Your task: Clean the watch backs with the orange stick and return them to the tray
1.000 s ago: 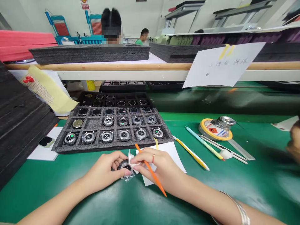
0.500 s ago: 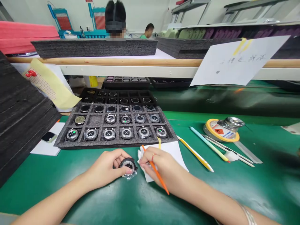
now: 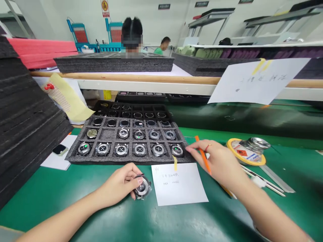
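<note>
My left hand [image 3: 124,185] is closed around a round watch case [image 3: 141,187]. The case's back with its silver ring faces up, and clear film shows at its lower edge. My right hand [image 3: 213,156] holds a slim orange stick [image 3: 203,156] between its fingers, its fingertips at the right front corner of the grey foam tray [image 3: 128,161]. Whether those fingertips touch anything else I cannot make out. Several watch cases [image 3: 140,149] lie in the tray's compartments. A white paper with handwriting [image 3: 180,191] lies between my hands, taped to the tray's front edge.
To the right are a metal dispenser can [image 3: 257,144], a yellow tape roll [image 3: 263,158], a steel ruler [image 3: 279,179] and thin sticks [image 3: 274,188]. My right hand partly covers a yellow-white brush handle [image 3: 228,191]. Black foam stacks [image 3: 27,134] rise on the left; a shelf [image 3: 151,84] crosses above.
My right hand has moved right and away from the watch case, the orange stick still in it. The white wipe it held no longer shows clearly. My left hand has tilted the watch case.
</note>
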The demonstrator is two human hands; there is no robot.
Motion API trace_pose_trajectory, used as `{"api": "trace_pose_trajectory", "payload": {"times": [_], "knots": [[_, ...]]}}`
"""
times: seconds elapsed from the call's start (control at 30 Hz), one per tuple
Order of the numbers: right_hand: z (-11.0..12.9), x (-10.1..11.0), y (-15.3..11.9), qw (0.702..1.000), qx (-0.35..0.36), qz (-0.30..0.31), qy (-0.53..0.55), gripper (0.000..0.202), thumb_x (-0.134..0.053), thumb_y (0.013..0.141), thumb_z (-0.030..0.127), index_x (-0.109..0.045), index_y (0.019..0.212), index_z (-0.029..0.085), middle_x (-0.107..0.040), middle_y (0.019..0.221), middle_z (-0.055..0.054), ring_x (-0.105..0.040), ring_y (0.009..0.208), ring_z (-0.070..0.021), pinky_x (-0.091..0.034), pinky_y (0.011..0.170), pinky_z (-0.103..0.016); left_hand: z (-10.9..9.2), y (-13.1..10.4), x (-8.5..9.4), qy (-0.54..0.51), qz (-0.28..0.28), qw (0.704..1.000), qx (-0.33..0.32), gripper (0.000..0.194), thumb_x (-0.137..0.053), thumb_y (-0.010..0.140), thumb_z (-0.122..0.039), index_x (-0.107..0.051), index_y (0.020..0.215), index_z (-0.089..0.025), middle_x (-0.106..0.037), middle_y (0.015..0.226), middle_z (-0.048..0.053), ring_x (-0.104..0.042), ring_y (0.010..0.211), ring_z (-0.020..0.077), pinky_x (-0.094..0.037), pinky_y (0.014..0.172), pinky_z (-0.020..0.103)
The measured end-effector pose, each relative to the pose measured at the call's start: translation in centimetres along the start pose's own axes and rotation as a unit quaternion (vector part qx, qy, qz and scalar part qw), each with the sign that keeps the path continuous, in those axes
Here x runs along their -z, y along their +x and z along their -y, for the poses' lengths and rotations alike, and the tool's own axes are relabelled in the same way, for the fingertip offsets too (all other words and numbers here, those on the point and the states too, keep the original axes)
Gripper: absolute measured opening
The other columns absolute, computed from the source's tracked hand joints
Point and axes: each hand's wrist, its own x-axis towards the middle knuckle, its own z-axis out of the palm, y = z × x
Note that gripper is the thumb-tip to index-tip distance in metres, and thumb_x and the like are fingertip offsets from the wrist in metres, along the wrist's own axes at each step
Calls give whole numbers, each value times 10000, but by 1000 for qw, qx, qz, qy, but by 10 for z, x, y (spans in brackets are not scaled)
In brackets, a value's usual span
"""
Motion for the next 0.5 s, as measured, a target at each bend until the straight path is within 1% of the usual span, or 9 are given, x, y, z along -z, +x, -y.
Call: {"api": "trace_pose_trajectory", "payload": {"times": [0.07, 0.1, 0.17, 0.23, 0.3, 0.4, 0.43, 0.5], "knots": [[21, -9, 6, 993, 7, 5, 118, 249, -543, 932, 376, -627, 752, 226, -703, 772, -62, -650, 748, -241, -496, 723, -358, 3, 2, 1, -22, -23, 999, 1, 526, -663, 793, -688, -525, 869, -186, -629, 759, -4, -605, 569, 130, -494, 509, 241], [31, -13, 9, 985, -5, 14, 175, 299, -558, 927, 391, -577, 678, 228, -653, 702, -42, -606, 691, -217, -475, 704, -343, 5, 3, 1, -29, -33, 999, 3, 551, -644, 790, -720, -518, 860, -188, -626, 739, -10, -588, 527, 119, -474, 486, 233], [49, -20, 15, 960, -45, 48, 273, 433, -573, 913, 453, -445, 567, 227, -504, 593, -1, -490, 603, -171, -430, 658, -314, 5, 3, 2, -36, -45, 998, 4, 576, -600, 801, -755, -522, 856, -186, -619, 698, -15, -562, 489, 109, -441, 456, 219], [62, -27, 20, 931, -73, 88, 346, 516, -570, 899, 520, -360, 531, 225, -399, 556, 23, -396, 559, -141, -388, 595, -287, 2, 2, 2, -43, -51, 998, 7, 620, -535, 813, -793, -553, 876, -176, -613, 676, -5, -557, 498, 117, -422, 436, 213], [70, -33, 24, 914, -86, 116, 380, 550, -548, 892, 574, -339, 522, 225, -370, 533, 33, -351, 527, -123, -342, 530, -265, -3, 0, 1, -55, -54, 997, 7, 679, -541, 786, -820, -603, 938, -161, -624, 708, 15, -577, 558, 132, -425, 443, 208], [72, -40, 29, 900, -104, 130, 404, 566, -510, 887, 627, -363, 516, 226, -385, 509, 31, -338, 505, -115, -303, 489, -251, -11, -4, 1, -37, -59, 997, -15, 704, -709, 711, -754, -661, 1067, -149, -642, 800, 37, -587, 647, 136, -455, 487, 199], [71, -41, 30, 895, -109, 132, 411, 573, -508, 880, 641, -365, 512, 226, -392, 505, 28, -342, 506, -116, -301, 489, -249, -13, -4, 3, -18, -68, 997, -30, 696, -739, 702, -728, -674, 1080, -147, -642, 813, 41, -586, 653, 137, -468, 493, 203], [68, -41, 30, 888, -113, 140, 424, 588, -520, 863, 664, -367, 504, 224, -407, 504, 21, -352, 510, -117, -301, 491, -248, -18, -5, 8, 24, -107, 992, -66, 680, -714, 724, -726, -692, 1066, -139, -639, 799, 48, -589, 636, 148, -491, 486, 226]]}}
